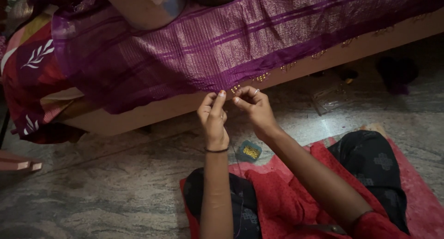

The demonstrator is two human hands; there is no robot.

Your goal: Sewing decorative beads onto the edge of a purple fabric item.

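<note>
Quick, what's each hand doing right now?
Left hand: fingers pinched shut at the edge of the purple cloth; what they hold is too small to tell.
Right hand: pinched at the same edge, by the gold beads.

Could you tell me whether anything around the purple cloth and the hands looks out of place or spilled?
Nothing looks spilled. The small dish of gold beads sits upright on the floor below both hands, left hand and right hand, at the purple cloth edge. A crumpled clear plastic bag lies loose on the floor.

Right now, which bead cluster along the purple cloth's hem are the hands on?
The gold bead cluster at the hem's lowest point, between the left hand and right hand; the other clusters hang farther right, untouched.
</note>
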